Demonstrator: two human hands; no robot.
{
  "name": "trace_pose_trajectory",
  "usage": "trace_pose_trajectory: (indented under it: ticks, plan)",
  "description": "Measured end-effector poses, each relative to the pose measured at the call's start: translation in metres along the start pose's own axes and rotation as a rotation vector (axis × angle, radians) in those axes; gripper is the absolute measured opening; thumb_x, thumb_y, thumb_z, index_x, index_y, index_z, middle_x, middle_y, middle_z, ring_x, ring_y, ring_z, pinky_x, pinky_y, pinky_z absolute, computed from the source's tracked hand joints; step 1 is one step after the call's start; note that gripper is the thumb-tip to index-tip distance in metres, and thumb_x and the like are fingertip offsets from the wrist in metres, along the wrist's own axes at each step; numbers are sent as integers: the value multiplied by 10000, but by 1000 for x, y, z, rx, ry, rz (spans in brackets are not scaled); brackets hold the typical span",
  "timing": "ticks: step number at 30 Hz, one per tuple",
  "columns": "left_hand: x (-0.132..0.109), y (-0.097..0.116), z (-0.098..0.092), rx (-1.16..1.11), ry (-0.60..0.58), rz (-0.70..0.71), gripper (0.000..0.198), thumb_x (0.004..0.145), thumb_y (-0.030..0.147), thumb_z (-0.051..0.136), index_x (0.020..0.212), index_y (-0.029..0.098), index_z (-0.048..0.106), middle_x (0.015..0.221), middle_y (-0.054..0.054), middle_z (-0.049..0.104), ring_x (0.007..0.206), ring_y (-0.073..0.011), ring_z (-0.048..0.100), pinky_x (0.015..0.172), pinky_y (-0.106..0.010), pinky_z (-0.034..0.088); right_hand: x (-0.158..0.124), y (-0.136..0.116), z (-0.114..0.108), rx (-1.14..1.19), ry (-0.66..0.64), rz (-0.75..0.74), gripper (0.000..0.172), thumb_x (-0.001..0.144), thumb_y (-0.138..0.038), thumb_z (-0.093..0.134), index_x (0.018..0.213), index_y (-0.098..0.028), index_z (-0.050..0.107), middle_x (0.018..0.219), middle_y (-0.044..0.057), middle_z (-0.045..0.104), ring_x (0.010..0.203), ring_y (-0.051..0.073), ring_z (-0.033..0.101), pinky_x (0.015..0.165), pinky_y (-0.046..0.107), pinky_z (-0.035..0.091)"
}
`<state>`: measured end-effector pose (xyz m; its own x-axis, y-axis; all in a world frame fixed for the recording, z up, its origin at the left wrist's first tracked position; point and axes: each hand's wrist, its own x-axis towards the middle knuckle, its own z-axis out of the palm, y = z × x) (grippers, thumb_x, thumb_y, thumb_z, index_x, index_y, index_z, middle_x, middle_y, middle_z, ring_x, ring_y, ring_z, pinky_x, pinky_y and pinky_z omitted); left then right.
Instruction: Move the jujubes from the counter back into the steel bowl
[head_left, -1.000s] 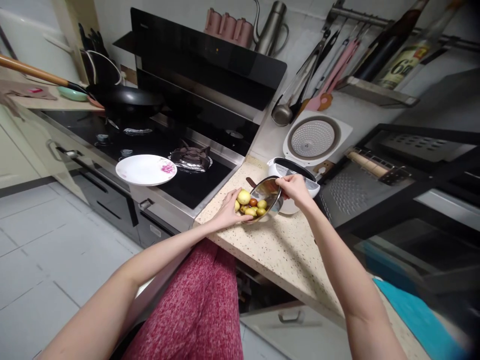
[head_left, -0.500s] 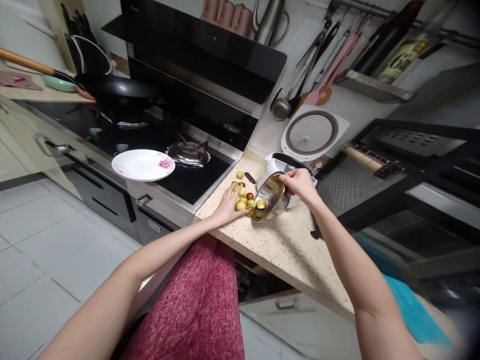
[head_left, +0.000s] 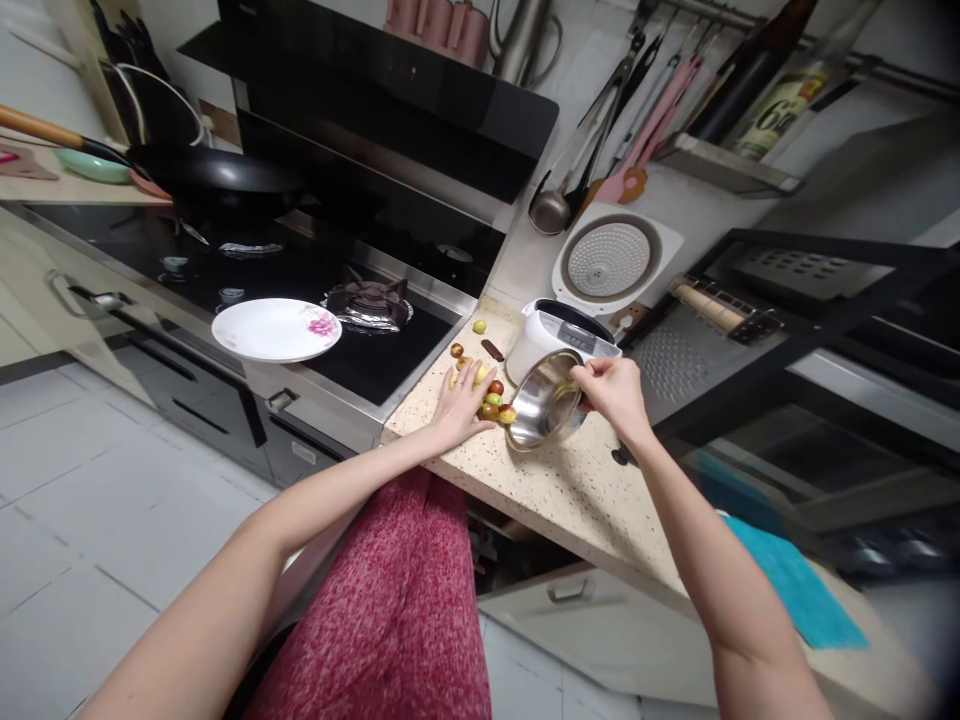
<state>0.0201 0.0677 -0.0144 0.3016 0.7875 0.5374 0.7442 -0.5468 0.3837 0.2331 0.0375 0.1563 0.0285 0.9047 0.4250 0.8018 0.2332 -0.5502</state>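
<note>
My right hand (head_left: pixel 613 394) grips the rim of a shiny steel bowl (head_left: pixel 541 414), tipped on its side with its mouth toward the left and nothing showing inside. Several small yellow-green and red fruits (head_left: pixel 493 399) lie on the speckled counter (head_left: pixel 577 490) just left of the bowl. My left hand (head_left: pixel 459 406) lies flat on the counter with fingers stretched out, touching the pile of fruits. Two stray fruits (head_left: pixel 478 326) sit farther back near the stove edge.
A white rice cooker (head_left: pixel 559 335) with its lid up stands right behind the bowl. A white flowered plate (head_left: pixel 276 329) rests on the black stove, a black wok (head_left: pixel 217 178) farther left. A dish rack (head_left: pixel 787 330) is on the right, a blue cloth (head_left: pixel 795 590) near the counter's front.
The bowl was tipped further and the fruits spilled out of it onto the counter. My left hand moved from the bowl's rim down onto the pile of fruits.
</note>
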Motion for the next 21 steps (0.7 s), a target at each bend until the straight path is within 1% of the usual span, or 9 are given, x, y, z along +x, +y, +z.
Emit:
trace_pose_trajectory:
  ticks: [3, 5, 6, 9, 11, 13, 16, 18, 21]
  plan:
    - [2, 3, -2, 70, 19, -46, 985, 856, 383, 807, 1629, 150, 244, 1680, -284, 260, 1606, -422, 190, 1266, -666, 163, -6, 2, -2, 10, 40, -15, 320, 728, -235, 580, 436, -213, 452, 341, -11, 497, 360, 145, 559, 400, 199, 364]
    - [1, 3, -5, 79, 28, -37, 947, 871, 358, 794, 1624, 146, 261, 1674, -280, 278, 1603, -423, 197, 1265, -659, 179, -11, 2, -5, 21, 62, -37, 327, 738, -225, 582, 440, -213, 448, 352, -10, 514, 359, 141, 562, 396, 196, 375]
    - [1, 3, -6, 76, 27, -3, 916, 881, 347, 784, 1621, 160, 277, 1676, -265, 286, 1605, -418, 196, 1267, -657, 180, -13, 2, -7, 35, 71, -44, 331, 742, -221, 586, 444, -214, 443, 358, -12, 517, 360, 141, 567, 393, 196, 383]
    - [-2, 3, -8, 51, -3, 161, 778, 913, 304, 743, 1587, 227, 364, 1676, -199, 331, 1608, -388, 208, 1280, -658, 145, -20, 7, -16, 124, 93, -32, 347, 756, -238, 622, 467, -222, 431, 374, -24, 506, 358, 142, 572, 365, 194, 382]
    - [-3, 1, -9, 20, -20, 209, 719, 923, 310, 725, 1563, 235, 407, 1664, -188, 359, 1602, -380, 230, 1283, -663, 129, -25, 16, -23, 220, 94, -1, 369, 776, -281, 657, 481, -221, 444, 392, -30, 503, 349, 129, 549, 348, 194, 373]
    - [-5, -2, -11, -26, -8, 178, 684, 947, 346, 688, 1560, 219, 412, 1654, -200, 369, 1599, -379, 242, 1282, -664, 137, -33, 27, -29, 319, 83, 30, 404, 797, -341, 690, 489, -218, 458, 400, -35, 494, 334, 111, 506, 342, 197, 372]
    - [-8, -9, -17, -101, 39, 95, 584, 1016, 347, 563, 1560, 207, 407, 1640, -186, 399, 1598, -346, 259, 1293, -636, 154, -49, 43, -31, 406, 40, 82, 456, 794, -416, 732, 488, -214, 461, 388, -45, 461, 320, 91, 449, 343, 200, 353]
    - [-10, -14, -21, -133, 69, 44, 528, 1040, 321, 498, 1547, 197, 420, 1620, -174, 430, 1590, -323, 284, 1302, -615, 154, -62, 51, -27, 426, 6, 125, 479, 768, -446, 755, 469, -211, 463, 384, -45, 446, 322, 84, 428, 348, 203, 333]
    - [-12, -19, -25, -165, 99, -13, 493, 1052, 311, 460, 1526, 178, 438, 1585, -175, 471, 1572, -310, 323, 1304, -600, 170, -80, 59, -16, 484, -52, 213, 508, 726, -500, 779, 449, -209, 469, 382, -43, 429, 331, 77, 389, 358, 214, 303]
